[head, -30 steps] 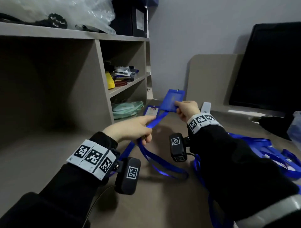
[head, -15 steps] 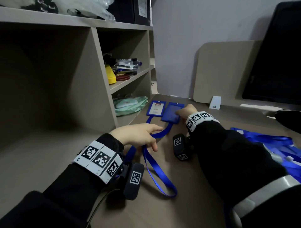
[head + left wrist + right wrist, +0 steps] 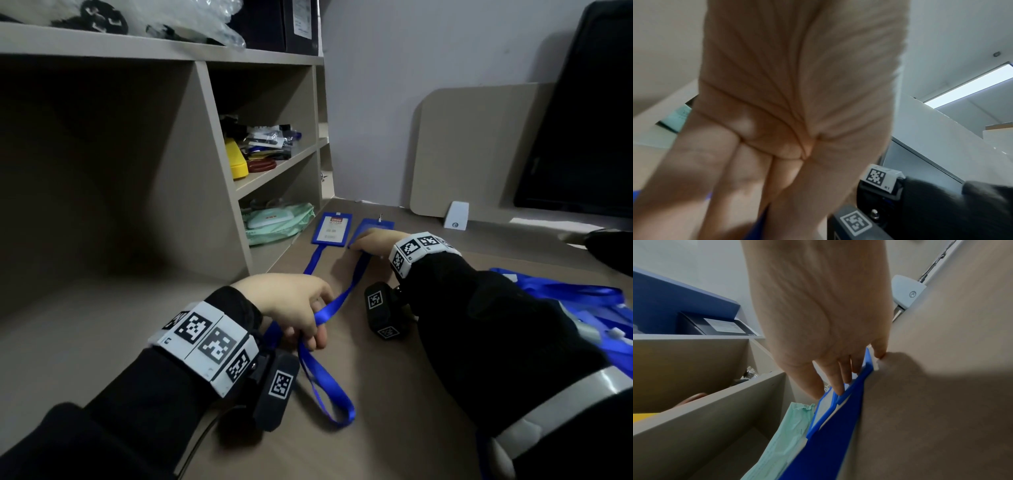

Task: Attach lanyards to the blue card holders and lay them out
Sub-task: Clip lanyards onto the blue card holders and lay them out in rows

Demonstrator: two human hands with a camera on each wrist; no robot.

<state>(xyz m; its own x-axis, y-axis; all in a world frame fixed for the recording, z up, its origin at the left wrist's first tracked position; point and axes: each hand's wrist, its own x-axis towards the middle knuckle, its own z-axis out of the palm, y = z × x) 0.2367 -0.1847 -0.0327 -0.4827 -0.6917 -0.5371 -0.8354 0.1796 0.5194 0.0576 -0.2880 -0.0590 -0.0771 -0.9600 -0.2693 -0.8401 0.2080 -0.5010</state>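
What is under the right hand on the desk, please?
The right hand rests on a blue card holder lying flat on the desk, beside another card holder. The covered near end, where its lanyard attaches, cannot be seen.

Beige shelving (image 3: 219, 144), grey wall (image 3: 394, 68)

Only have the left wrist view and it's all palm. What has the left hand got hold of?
Observer: The head view shows the left hand gripping a blue lanyard, its loop lying on the desk near the person.
Operator: Where does the other end go?
Observer: It runs to a blue card holder lying flat on the desk under the right hand.
Operator: Is the right hand gripping it?
Observer: No. The right wrist view shows straight fingers pressing on it. A card holder with an insert lies just left of it.
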